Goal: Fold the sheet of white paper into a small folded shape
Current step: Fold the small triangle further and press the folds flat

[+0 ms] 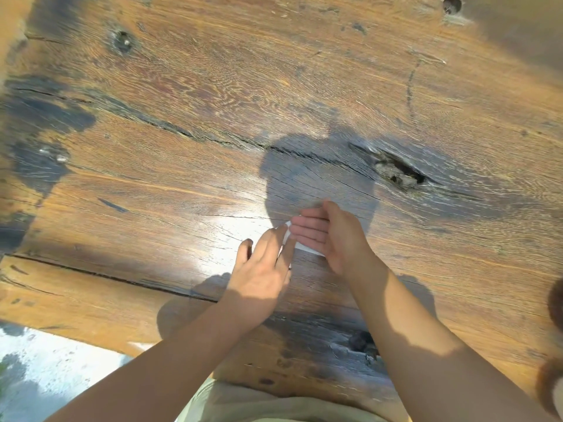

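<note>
The small white folded paper (300, 245) lies on the worn wooden surface (182, 117) between both hands, left hand (262, 269) fingers spread flat on it, right hand (330, 236) fingers together, cupped over its far side.

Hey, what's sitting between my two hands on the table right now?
In the head view, the white paper lies on the wooden table between the left hand and right hand, mostly hidden by both.

Weathered wooden plank surface (189, 95), brown with dark stains, long cracks along the grain, a deep knot hole (397, 173) right of centre, strong sunlight glare mid-surface, cast shadows, pale speckled ground (45, 360) visible past lower-left edge.
</note>
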The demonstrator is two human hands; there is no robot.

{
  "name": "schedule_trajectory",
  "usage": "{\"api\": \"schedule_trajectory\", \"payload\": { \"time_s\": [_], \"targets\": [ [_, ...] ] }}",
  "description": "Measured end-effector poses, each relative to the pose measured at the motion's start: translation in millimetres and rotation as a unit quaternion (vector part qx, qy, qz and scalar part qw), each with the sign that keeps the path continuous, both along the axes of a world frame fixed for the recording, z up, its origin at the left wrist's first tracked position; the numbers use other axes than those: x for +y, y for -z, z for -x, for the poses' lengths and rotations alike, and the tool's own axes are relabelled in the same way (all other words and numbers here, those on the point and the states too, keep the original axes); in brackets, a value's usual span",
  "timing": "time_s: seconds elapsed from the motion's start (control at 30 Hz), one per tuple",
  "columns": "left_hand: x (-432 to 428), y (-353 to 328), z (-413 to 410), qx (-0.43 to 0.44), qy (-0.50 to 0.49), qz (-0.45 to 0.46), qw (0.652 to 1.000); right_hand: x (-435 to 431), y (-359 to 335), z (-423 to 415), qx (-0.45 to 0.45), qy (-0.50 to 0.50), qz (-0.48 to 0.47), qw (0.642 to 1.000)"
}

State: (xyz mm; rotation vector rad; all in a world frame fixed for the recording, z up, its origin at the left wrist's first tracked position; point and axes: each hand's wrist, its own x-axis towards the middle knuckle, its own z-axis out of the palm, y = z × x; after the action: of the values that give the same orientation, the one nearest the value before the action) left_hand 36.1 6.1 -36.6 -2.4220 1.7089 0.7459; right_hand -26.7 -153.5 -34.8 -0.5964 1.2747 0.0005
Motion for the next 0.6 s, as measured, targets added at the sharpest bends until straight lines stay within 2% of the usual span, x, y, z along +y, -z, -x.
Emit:
{"api": "schedule_trajectory", "payload": {
  "time_s": [0.13,0.47,0.6],
  "targets": [
    [11.6,6.1,4.7,-0.002,-0.005,-0.009,1.000,-4.7,10.1,7.9,-0.032,-0.015,-0.016,0.999],
    [31.1,23.4,-1.8,-0.005,-0.009,0.019,1.000,3.7,15.4,6.5,-0.020,-0.011,0.044,0.999],
    [33.1,23.4,-4.2,-0.003,0.000,0.004,1.000,-9.7,10.9,17.3,-0.071,-0.028,-0.038,0.996]
  ]
}}
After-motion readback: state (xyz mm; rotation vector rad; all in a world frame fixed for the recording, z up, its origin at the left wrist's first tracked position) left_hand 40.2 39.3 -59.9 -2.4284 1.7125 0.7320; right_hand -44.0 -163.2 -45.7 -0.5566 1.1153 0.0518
